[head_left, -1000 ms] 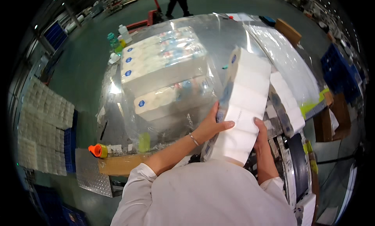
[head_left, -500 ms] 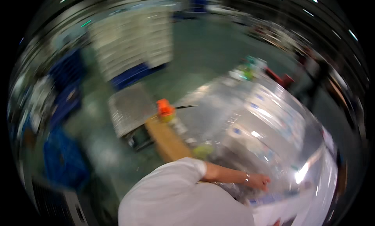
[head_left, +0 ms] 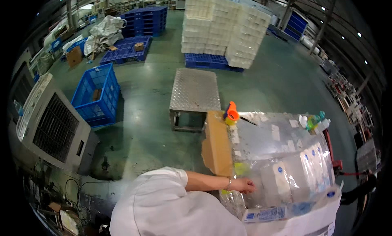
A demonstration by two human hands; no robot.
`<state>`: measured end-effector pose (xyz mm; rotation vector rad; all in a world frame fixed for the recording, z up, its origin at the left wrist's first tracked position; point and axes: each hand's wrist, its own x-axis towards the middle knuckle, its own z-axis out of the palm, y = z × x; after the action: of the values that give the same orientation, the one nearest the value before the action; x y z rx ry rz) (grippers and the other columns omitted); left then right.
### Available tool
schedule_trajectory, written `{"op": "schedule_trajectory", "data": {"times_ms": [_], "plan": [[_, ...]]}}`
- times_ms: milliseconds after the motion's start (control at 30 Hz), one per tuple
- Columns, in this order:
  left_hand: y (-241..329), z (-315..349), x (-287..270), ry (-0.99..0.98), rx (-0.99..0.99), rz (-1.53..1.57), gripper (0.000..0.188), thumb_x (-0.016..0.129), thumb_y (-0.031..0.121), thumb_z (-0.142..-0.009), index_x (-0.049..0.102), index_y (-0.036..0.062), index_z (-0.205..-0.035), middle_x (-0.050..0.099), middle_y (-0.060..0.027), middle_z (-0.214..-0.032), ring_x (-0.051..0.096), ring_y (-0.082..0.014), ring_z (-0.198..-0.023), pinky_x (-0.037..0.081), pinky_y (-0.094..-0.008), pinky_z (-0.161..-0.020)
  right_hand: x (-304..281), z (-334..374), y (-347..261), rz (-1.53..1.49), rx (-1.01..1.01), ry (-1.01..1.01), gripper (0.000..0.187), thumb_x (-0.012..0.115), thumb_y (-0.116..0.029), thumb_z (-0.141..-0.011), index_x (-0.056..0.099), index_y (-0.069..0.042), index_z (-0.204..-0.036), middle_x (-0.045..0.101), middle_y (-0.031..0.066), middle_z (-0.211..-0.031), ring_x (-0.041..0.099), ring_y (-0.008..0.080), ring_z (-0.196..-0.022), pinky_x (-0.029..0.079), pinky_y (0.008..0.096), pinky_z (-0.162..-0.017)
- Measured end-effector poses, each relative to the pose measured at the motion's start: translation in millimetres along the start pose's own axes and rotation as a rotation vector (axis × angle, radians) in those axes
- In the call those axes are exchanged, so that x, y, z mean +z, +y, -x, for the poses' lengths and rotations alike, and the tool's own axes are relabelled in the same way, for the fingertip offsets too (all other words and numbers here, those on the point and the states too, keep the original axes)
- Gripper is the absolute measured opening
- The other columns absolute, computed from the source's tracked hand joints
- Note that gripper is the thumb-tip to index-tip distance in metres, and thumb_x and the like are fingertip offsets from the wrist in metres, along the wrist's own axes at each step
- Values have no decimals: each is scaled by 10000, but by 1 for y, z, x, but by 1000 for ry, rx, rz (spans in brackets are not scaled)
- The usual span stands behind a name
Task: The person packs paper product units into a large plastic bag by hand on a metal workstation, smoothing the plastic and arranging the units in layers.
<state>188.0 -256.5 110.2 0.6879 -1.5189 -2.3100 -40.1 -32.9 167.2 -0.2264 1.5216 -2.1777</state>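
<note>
My left hand (head_left: 244,185), with a bracelet at the wrist, reaches across the near left part of the metal-topped table (head_left: 265,136). Its fingers are loosely bent and a little apart, over crumpled clear plastic film (head_left: 233,201); I see nothing held in them. Just right of the hand lie white packs (head_left: 281,179) with blue round marks, wrapped in clear film. Nearer to me is a white carton (head_left: 266,214) with blue print. My right hand is out of view.
An orange and yellow tape dispenser (head_left: 231,114) stands by a brown cardboard box (head_left: 216,150); a dark pen-like tool (head_left: 248,120) lies beside it. Bottles (head_left: 316,121) stand at the far right corner. Beyond are a metal platform (head_left: 195,89), blue crate (head_left: 98,95) and wrapped white stack (head_left: 220,30).
The view has swung left and sharpened, bringing the blue crate and a grey fan unit into clear sight. My left hand now lies nearer the table's left side.
</note>
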Motion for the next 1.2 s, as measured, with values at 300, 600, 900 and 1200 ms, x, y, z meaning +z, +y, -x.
{"op": "schedule_trajectory", "data": {"times_ms": [300,600,900,1200], "plan": [[47,185,-152,299,538,248,678,585,328,-797,216,79,-1310,399,10,-952,364,-75,-789,334,-212,-650,271,70,144,409,209,-905,596,532,-208,-509,495,10,-1062,543,137,-985,523,290,-921,421,373,-853],[46,346,-337,651,499,395,842,653,401,-729,157,3,-1281,375,-95,-1152,414,-163,-1017,384,-262,-852,543,223,237,659,673,-1299,676,572,-155,-518,441,38,-1153,547,159,-1067,545,291,-954,435,371,-859],[56,417,-552,745,248,520,1081,669,549,-623,128,-130,-1267,308,-185,-1282,351,-233,-1155,329,-329,-934,734,347,345,982,779,-1073,494,559,-248,-643,532,2,-1068,584,146,-1007,558,288,-929,439,371,-843],[100,529,-799,905,198,735,556,613,487,-731,525,46,-1057,546,-17,-901,495,-98,-748,368,-198,-549,1005,463,486,1271,997,-1286,457,549,-334,-688,562,-26,-1026,615,130,-921,588,266,-836,461,349,-781]]}}
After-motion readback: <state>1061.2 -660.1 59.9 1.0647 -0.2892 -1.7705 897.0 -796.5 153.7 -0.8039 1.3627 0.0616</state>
